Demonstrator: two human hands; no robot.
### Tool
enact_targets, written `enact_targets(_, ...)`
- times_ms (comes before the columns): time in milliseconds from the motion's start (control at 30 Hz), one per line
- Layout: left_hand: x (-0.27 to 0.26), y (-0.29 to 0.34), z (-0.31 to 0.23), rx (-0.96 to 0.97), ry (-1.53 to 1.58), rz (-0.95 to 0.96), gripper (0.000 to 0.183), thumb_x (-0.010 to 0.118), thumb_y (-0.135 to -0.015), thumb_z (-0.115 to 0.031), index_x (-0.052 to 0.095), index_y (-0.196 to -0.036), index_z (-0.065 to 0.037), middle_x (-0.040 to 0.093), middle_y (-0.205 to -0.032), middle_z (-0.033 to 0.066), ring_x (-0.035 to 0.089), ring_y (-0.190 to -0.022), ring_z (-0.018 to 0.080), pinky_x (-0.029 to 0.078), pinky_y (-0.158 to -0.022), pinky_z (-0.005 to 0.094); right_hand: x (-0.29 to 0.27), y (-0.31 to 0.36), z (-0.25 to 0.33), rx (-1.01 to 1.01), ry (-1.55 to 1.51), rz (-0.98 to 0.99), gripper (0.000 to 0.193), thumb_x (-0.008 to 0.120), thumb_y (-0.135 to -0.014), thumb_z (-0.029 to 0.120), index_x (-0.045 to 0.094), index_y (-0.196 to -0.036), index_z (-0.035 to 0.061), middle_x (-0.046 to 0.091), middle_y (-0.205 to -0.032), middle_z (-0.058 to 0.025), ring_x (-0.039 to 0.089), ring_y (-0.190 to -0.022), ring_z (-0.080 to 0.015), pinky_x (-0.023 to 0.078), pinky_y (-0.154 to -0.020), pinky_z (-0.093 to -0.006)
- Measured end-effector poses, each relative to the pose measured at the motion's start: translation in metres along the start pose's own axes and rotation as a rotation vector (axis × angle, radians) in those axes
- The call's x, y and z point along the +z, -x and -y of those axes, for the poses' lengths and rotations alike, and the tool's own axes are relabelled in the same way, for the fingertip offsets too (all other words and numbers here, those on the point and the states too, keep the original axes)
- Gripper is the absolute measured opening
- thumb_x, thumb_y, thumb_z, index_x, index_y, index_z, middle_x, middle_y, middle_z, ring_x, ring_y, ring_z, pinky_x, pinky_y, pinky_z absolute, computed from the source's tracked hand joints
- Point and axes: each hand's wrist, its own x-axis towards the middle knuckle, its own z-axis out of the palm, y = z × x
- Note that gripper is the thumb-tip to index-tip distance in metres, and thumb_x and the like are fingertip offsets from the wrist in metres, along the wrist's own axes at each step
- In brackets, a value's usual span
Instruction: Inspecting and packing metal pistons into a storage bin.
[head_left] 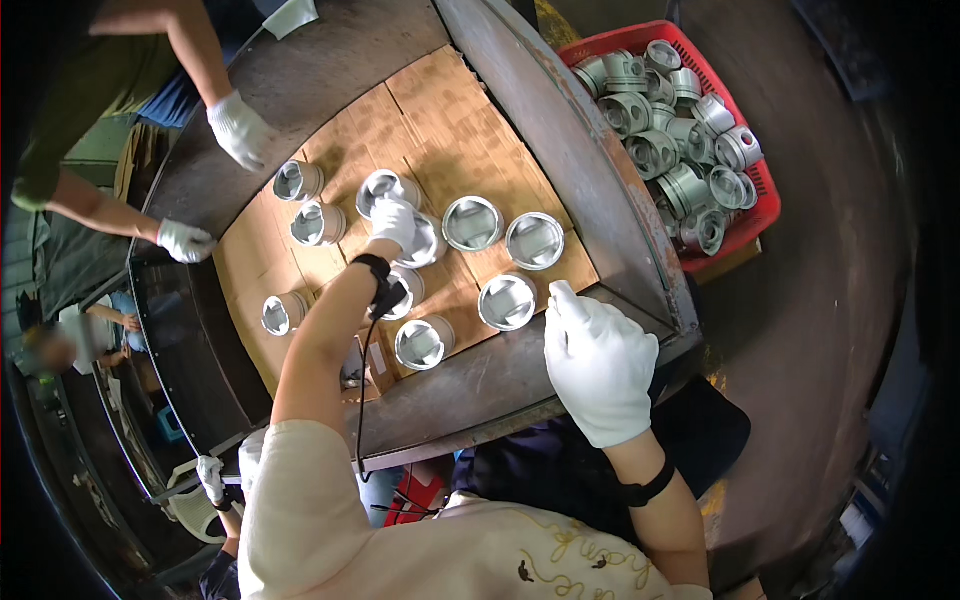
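Observation:
Several silver metal pistons stand on a cardboard-covered bench, their hollow faces toward me. My left hand (394,222), in a white glove, reaches into their middle. Its fingers are closed at the rim of one piston (376,188), while another piston (428,243) sits against the side of the hand. My right hand (603,372), also gloved, hovers over the bench's near right edge with curled fingers, thumb and forefinger pressed together. Whatever they may pinch is hidden. Closest to it are a piston (507,302) and, a little farther off, another piston (535,241).
A red plastic basket (757,215) heaped with pistons stands right of the bench's raised metal edge (600,150). At the near edge sits a small cardboard box (378,372). Across the bench, a co-worker's gloved hands (238,130) are close to the far-left pistons (298,181).

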Motion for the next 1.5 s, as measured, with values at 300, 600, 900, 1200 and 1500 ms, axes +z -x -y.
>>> enact_targets(300, 0.057, -0.112, 0.094, 0.116, 0.056, -0.021, 0.029, 0.051, -0.075, -0.013, 0.062, -0.093, 0.007, 0.064, -0.081, 0.0193, 0.063, -0.071, 0.0309, 0.05, -0.057, 0.0402, 0.007, -0.001, -0.003, -0.002, 0.104, 0.007, 0.016, 0.059, -0.081, 0.022, 0.063, -0.093, 0.0114, 0.05, -0.062, 0.0002, 0.055, -0.055, -0.018, 0.045, -0.046, -0.0332)
enact_targets(600, 0.017, -0.074, 0.053, 0.071, 0.524, -0.446, 0.035, 0.058, -0.077, -0.019, 0.058, -0.111, -0.008, 0.057, -0.108, 0.0197, 0.057, -0.098, 0.0351, 0.048, -0.082, 0.0404, 0.007, -0.004, -0.009, 0.027, 0.161, -0.013, 0.016, 0.06, -0.08, 0.022, 0.062, -0.092, 0.0112, 0.05, -0.062, 0.0008, 0.056, -0.056, -0.0173, 0.046, -0.047, -0.0331)
enact_targets(900, -0.028, 0.17, -0.001, 0.131, 0.417, 0.358, 0.048, 0.058, -0.074, -0.025, 0.055, -0.117, -0.003, 0.048, -0.117, 0.0303, 0.049, -0.103, 0.0454, 0.04, -0.092, 0.05, 0.006, 0.002, -0.005, -0.011, 0.119, -0.041, 0.021, 0.061, -0.079, 0.021, 0.06, -0.099, 0.0122, 0.055, -0.066, -0.0006, 0.059, -0.058, -0.0205, 0.047, -0.048, -0.0351)
enact_targets(1200, 0.029, 0.186, -0.019, 0.252, 0.41, 0.161, 0.02, 0.057, -0.072, -0.02, 0.065, -0.085, -0.007, 0.053, -0.104, 0.0189, 0.046, -0.103, 0.035, 0.036, -0.089, 0.0445, 0.004, 0.006, -0.007, 0.023, -0.002, -0.016, 0.018, 0.063, -0.08, 0.015, 0.062, -0.097, 0.0125, 0.062, -0.07, -0.0038, 0.061, -0.061, -0.0209, 0.045, -0.048, -0.0362)
enact_targets(1500, 0.031, 0.153, 0.015, 0.456, 0.086, 0.33, 0.021, 0.054, -0.076, -0.021, 0.067, -0.085, -0.007, 0.059, -0.094, 0.0175, 0.054, -0.091, 0.0295, 0.044, -0.074, 0.0376, 0.001, 0.006, -0.007, 0.051, 0.043, 0.041, 0.015, 0.061, -0.081, 0.018, 0.063, -0.095, 0.0126, 0.059, -0.066, -0.0017, 0.06, -0.059, -0.0204, 0.045, -0.047, -0.0363)
